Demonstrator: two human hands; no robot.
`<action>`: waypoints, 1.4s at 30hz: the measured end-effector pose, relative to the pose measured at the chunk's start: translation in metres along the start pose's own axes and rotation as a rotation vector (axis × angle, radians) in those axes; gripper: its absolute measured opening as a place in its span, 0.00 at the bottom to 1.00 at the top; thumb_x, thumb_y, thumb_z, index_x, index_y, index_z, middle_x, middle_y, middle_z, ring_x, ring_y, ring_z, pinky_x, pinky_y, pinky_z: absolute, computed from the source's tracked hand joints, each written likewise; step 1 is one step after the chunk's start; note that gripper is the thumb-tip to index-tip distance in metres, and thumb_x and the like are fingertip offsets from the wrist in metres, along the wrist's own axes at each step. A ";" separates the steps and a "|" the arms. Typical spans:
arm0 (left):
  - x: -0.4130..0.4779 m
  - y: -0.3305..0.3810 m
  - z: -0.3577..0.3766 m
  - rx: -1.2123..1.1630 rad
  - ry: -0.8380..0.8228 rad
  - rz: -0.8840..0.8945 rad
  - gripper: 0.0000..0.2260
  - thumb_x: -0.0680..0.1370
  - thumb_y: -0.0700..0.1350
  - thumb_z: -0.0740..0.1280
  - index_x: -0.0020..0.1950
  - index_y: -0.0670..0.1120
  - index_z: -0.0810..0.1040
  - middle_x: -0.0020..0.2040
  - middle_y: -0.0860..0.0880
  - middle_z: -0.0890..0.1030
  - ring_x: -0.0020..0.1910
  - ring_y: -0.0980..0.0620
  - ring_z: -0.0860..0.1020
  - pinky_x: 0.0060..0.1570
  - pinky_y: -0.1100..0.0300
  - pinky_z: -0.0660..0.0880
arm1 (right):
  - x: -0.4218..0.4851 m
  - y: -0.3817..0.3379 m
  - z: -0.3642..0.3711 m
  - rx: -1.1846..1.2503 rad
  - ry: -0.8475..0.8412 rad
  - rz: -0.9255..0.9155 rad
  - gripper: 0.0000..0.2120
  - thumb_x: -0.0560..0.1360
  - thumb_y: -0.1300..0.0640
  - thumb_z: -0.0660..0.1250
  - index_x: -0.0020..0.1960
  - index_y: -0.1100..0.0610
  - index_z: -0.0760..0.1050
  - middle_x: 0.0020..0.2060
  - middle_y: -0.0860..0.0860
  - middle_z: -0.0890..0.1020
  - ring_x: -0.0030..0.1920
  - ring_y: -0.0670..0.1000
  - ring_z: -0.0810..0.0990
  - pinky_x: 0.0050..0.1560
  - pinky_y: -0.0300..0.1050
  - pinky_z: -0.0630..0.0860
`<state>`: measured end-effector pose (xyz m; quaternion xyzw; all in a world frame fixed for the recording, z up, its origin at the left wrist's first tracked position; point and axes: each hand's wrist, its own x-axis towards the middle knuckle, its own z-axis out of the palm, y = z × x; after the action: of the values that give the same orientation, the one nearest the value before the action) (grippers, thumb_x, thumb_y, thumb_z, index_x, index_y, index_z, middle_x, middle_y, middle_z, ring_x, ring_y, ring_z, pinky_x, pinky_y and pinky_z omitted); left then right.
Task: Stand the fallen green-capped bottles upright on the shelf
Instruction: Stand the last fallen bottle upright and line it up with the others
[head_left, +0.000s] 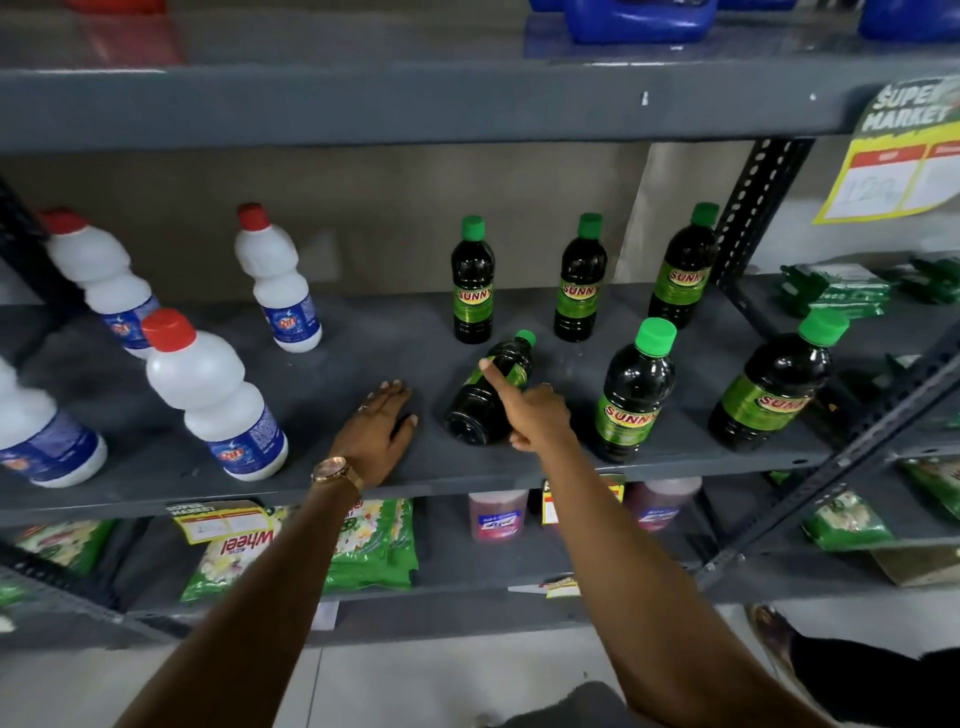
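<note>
The fallen bottle (475, 402), dark with a green cap and a green label, lies on its side on the grey metal shelf (363, 338). It sits a little right of the shelf's middle and near the front edge, with its cap towards the back. The right hand (540, 415) is over it: the index finger (498, 379) is stretched out along the bottle's label and the other fingers are curled in, with no grip around the bottle. Just left of the bottle, the left hand (379, 431) lies flat on the shelf by the front edge, fingers straight and holding nothing, a gold watch (335, 470) on its wrist.

Five matching Sunny bottles (634, 395) stand upright around it, three along the back and two at the front right. White bottles with red caps (218, 395) stand towards the left end. A brown back panel (363, 208) closes the bay, and a perforated upright (758, 202) marks its right corner. A yellow price tag (904, 156) hangs from the upper shelf (415, 98). Below, green packets (374, 551) and red jars (496, 514) fill the lower shelf above a pale tiled floor (415, 675).
</note>
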<state>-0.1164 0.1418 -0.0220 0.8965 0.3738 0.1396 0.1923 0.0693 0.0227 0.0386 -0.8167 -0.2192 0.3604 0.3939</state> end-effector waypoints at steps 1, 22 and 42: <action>-0.002 0.002 0.002 -0.010 -0.008 0.003 0.23 0.81 0.49 0.58 0.74 0.43 0.61 0.77 0.44 0.61 0.77 0.47 0.56 0.75 0.56 0.51 | 0.007 -0.004 -0.002 -0.059 -0.030 0.033 0.39 0.62 0.23 0.64 0.49 0.60 0.73 0.41 0.55 0.79 0.36 0.51 0.83 0.36 0.45 0.83; 0.001 -0.005 0.001 -0.038 0.039 0.018 0.21 0.81 0.51 0.58 0.73 0.46 0.65 0.76 0.46 0.63 0.76 0.49 0.58 0.75 0.55 0.55 | 0.052 -0.005 0.045 0.334 0.289 -0.583 0.39 0.64 0.58 0.79 0.67 0.57 0.60 0.51 0.43 0.76 0.49 0.35 0.77 0.47 0.21 0.68; 0.002 -0.009 0.004 -0.038 0.037 0.002 0.22 0.80 0.52 0.58 0.73 0.47 0.64 0.76 0.48 0.63 0.76 0.50 0.57 0.75 0.54 0.55 | 0.065 -0.006 0.050 0.121 0.412 -0.428 0.51 0.48 0.38 0.82 0.61 0.59 0.64 0.55 0.57 0.81 0.57 0.60 0.78 0.57 0.57 0.76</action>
<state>-0.1188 0.1485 -0.0297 0.8903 0.3737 0.1633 0.2024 0.0723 0.0924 -0.0052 -0.7830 -0.2798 0.1082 0.5449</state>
